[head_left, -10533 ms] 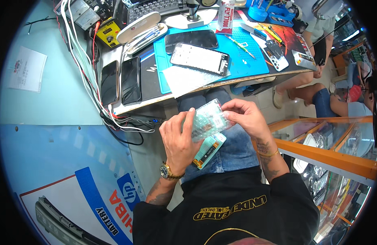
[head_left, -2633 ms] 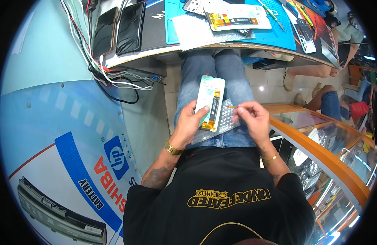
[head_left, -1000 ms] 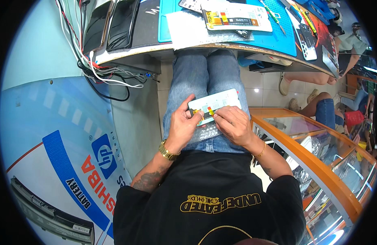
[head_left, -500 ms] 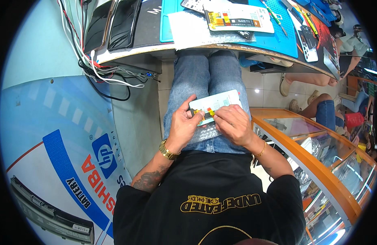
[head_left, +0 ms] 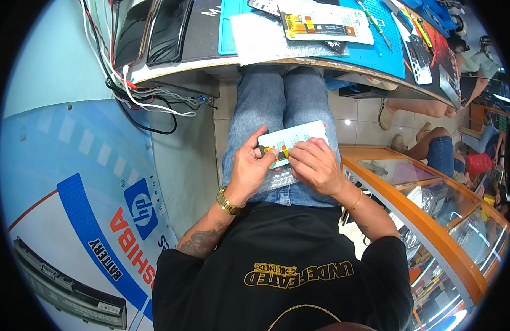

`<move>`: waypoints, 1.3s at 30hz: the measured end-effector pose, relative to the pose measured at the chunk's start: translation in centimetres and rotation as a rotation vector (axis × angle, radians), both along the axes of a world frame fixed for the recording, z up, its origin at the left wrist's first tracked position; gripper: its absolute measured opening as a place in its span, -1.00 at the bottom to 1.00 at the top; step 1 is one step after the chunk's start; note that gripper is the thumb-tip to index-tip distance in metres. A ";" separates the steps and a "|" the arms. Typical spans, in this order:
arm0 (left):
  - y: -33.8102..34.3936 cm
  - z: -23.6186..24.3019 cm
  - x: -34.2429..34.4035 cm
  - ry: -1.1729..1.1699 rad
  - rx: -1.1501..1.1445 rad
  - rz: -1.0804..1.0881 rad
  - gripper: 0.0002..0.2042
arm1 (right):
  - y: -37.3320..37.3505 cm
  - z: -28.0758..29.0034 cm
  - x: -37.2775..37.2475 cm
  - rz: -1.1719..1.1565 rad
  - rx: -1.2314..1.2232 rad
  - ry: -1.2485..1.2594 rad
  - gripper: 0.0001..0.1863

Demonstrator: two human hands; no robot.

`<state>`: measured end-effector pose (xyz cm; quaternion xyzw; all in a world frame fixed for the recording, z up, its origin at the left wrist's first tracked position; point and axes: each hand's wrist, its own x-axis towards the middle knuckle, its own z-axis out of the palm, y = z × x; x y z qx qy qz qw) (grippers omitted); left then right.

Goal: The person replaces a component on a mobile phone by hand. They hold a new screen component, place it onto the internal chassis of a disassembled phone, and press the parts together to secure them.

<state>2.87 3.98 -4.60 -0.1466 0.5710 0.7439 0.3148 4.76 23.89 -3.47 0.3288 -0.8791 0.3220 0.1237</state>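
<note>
Across my lap I hold a pale phone screen part (head_left: 296, 131) sideways, with a dark strip and yellow flex cable at its left end. My left hand (head_left: 249, 168) grips that left end, thumb over the cable. My right hand (head_left: 315, 168) is closed on the part's face near a small yellow piece, fingertips bunched; what exactly they pinch is hidden. Clear bubble wrap (head_left: 280, 179) lies beneath on my jeans.
The desk holds a blue mat (head_left: 393, 63), another screen part (head_left: 332, 27), two black phones (head_left: 166, 33) and tools. Cables (head_left: 161, 107) hang at left. An orange-framed glass case (head_left: 426, 209) stands right. Other people's legs (head_left: 440, 151) show beyond.
Earlier I held bubble wrap above a screen part; later the part stood lengthwise in my left hand. It has turned sideways, and my right fingers moved onto it. The last second shows little movement.
</note>
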 end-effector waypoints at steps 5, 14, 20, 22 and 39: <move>0.2 -0.1 0.3 0.035 -0.004 0.014 -0.39 | 0.4 0.0 -0.1 0.064 0.045 -0.028 -0.74; 0.2 -0.6 0.5 0.082 -0.018 0.023 -0.37 | 0.7 0.1 -0.3 0.102 0.050 -0.053 -0.68; 0.0 -0.4 0.3 0.088 -0.032 -0.033 -0.39 | 0.7 0.1 -0.3 0.080 0.015 -0.057 -0.77; -0.1 -0.3 0.3 0.079 -0.033 -0.051 -0.39 | 0.6 0.1 -0.3 0.058 -0.018 -0.068 -0.80; -0.1 -0.9 0.1 0.056 0.002 -0.069 -0.42 | 0.2 0.7 -0.4 -0.049 -0.054 0.021 -0.71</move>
